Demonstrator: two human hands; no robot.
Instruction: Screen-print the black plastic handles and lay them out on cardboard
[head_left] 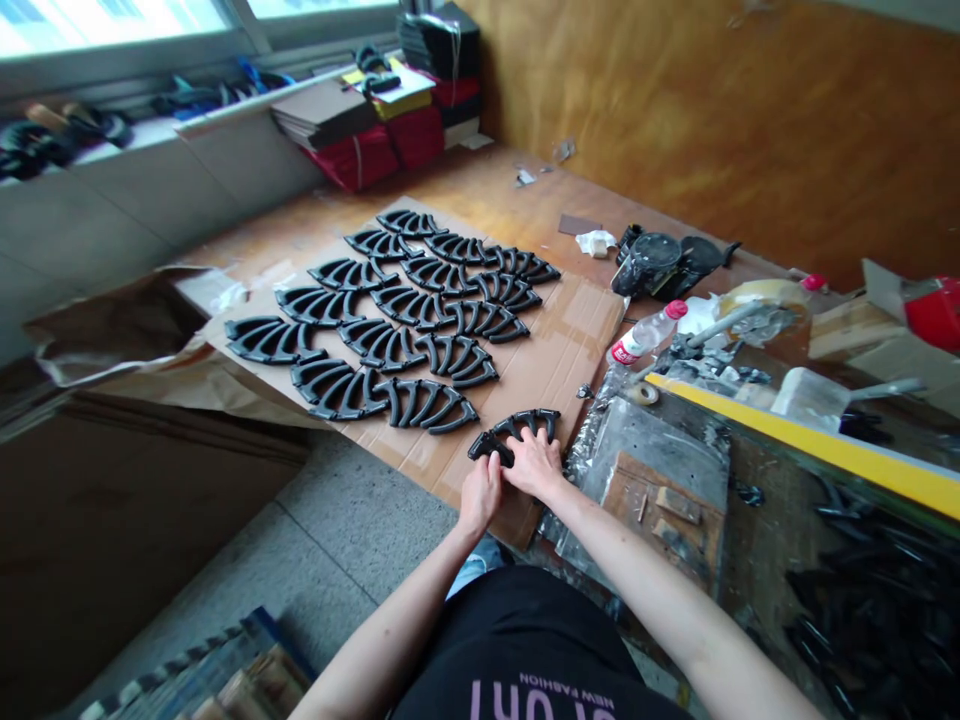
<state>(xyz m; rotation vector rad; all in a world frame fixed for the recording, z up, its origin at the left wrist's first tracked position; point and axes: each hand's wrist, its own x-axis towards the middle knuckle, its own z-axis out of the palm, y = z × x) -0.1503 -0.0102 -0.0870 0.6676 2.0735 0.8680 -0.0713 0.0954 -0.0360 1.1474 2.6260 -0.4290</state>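
Note:
Near the front edge of the cardboard sheet, both of my hands work at a short row of glossy black curved pieces. My left hand pinches the lower end of the leftmost black curved piece between thumb and fingers. Over the same row lies my right hand, its fingers bent down onto the pieces and partly hiding them. Farther back, many similar black curved pieces lie overlapped in long fan-like rows.
To the right stand a plastic bottle with a pink cap, black-smeared tubs and a tape roll. A yellow-edged board borders a heap of black pieces. Stacked sheets sit by the window.

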